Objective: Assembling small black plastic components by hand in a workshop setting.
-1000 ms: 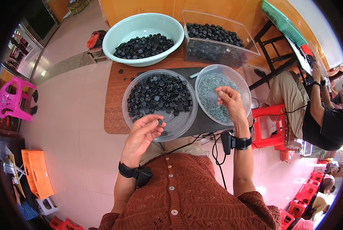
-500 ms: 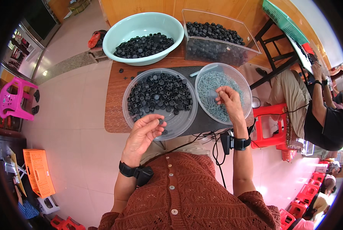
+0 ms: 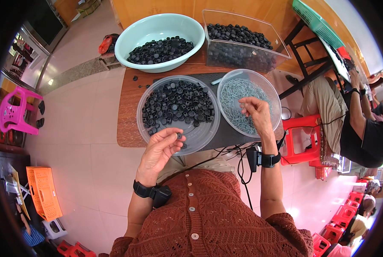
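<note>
My left hand (image 3: 158, 147) pinches a small round black plastic cap (image 3: 179, 136) over the near edge of a clear round tub (image 3: 202, 138). Many loose black caps (image 3: 178, 100) fill the tub's far part. To its right is a second clear tub (image 3: 275, 96), heaped with thin silvery screws (image 3: 238, 88). My right hand (image 3: 259, 115) is just above these screws, thumb and fingertips pressed together. Whatever lies between those fingertips is too small to make out.
Behind the tubs stand a pale green basin (image 3: 123, 43) and a clear rectangular bin (image 3: 281, 47), both with black parts. The wooden table (image 3: 127, 115) carries a dark mat. Cables (image 3: 240, 167) hang below its edge. A person (image 3: 356, 124) works at the right near a red stool (image 3: 300, 141).
My right hand has shifted very slightly left over the screws, its fingers still pinched. The left hand keeps its place with the cap.
</note>
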`<state>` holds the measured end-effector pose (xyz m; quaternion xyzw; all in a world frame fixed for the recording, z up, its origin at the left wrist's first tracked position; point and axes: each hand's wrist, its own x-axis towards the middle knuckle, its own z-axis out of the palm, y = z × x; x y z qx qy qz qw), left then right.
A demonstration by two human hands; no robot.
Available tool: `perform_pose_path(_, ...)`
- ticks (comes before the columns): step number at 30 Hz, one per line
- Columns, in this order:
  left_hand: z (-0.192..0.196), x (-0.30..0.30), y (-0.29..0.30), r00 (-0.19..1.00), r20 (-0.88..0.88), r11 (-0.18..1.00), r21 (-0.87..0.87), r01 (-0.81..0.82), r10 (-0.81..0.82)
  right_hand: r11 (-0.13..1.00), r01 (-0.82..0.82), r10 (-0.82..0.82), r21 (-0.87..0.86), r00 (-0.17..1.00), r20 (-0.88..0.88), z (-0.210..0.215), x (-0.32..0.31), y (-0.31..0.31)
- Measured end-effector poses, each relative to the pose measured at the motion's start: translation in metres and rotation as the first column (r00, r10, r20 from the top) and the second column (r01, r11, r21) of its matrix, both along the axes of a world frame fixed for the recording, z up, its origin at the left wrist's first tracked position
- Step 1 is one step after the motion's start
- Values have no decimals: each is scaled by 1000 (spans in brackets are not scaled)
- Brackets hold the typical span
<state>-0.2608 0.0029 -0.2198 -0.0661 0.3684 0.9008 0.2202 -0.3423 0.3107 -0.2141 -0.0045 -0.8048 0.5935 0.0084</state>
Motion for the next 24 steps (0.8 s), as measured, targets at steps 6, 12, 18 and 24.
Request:
perform_pose_path(6, 2, -2, 4, 1000, 7, 1000, -24, 6, -6, 994, 1, 1, -108, 1000, 20, -3, -3, 6)
perform_pose_path(12, 19, -10, 19, 998, -16, 991, -127, 51, -53, 973, -43, 48, -229, 999, 17, 9, 3, -3)
perform_pose_path(18, 39, -50, 74, 980, -136, 953, -287, 98, -142, 913, -82, 95, -399, 995, 13, 24, 12, -16)
perform_pose_path(24, 31, -81, 111, 926, -323, 886, -462, 28, -197, 897, -77, 80, -436, 997, -12, 30, 19, -19)
